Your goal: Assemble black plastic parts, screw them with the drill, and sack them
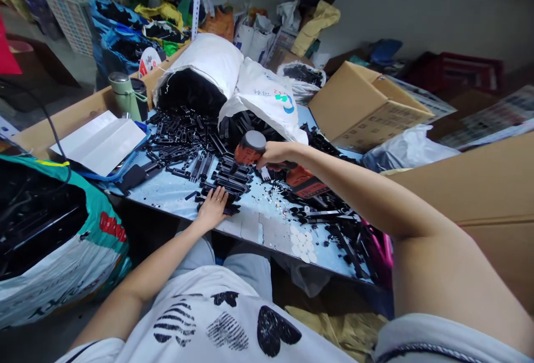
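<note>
My right hand [274,153] is wrapped around the handle of a red and black cordless drill [249,148]. The drill's nose points down at a row of long black plastic parts [230,178] laid side by side on the light blue tabletop [167,189]. At the near end of that row, my left hand [212,207] lies on the parts with its fingers stretched out, a ring on one of them. Small white and metallic bits [273,199] are scattered right of the row. Where the drill tip meets a part is too small to make out.
Two white sacks [208,59] spill black parts across the table's back. White round discs [303,243] lie at the front edge. A cardboard box [354,101] stands back right, a green flask [124,96] and white folded sheet [100,143] left. A filled teal sack [100,240] sits nearby.
</note>
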`<state>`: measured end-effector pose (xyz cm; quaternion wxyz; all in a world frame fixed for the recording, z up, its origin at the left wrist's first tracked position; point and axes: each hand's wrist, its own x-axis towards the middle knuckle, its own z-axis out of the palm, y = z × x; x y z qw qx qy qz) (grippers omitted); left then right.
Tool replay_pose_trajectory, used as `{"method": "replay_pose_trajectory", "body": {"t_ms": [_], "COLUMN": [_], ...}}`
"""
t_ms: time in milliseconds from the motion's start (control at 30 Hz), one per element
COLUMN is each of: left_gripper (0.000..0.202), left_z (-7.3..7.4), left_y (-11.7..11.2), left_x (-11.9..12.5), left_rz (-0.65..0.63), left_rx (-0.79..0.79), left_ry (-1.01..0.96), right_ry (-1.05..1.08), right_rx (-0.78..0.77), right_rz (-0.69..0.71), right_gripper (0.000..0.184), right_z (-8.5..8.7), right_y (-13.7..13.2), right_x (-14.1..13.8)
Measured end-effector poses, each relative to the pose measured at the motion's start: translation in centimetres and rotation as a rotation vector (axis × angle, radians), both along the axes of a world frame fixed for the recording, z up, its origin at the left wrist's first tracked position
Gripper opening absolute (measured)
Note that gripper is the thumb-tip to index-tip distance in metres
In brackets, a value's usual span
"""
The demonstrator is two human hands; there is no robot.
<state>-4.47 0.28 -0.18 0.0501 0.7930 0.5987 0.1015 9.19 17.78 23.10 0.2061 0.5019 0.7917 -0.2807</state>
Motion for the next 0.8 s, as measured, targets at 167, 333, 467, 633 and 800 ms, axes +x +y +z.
{"method": "replay_pose_trajectory", "body": {"t_ms": [167, 333, 467, 633, 800], "left_gripper": [0.077, 0.077, 0.079, 0.080, 0.077], "left_z": [0.1, 0.0, 0.0, 0.4, 0.6], "left_y": [0.2, 0.2, 0.4, 0.4, 0.2], "left_x": [0.4, 0.5, 0.5, 0.6, 0.6], "left_rz": [0.004, 0.002, 0.013, 0.017, 0.024], "left_rx": [0.036, 0.062, 0.060, 0.040, 0.049], "left_ry": [0.046, 0.069, 0.072, 0.065, 0.059], "right_ry": [-0.192, -0.216, -0.213, -0.197, -0.241], "right_rx": [0.071, 0.022, -0.001, 0.062, 0.031], "right_rz": [-0.154, -0.162, -0.123, -0.046, -0.022], "right_gripper": [0.020, 0.019, 0.018, 0.016, 0.020], "right_z": [-1.0, -2.9, -3.6, -2.8, -2.5], "right_y": [4.8, 7.5, 8.1, 6.4, 4.8], "right_x": [2.0, 3.3, 4.0, 4.5, 4.5]}}
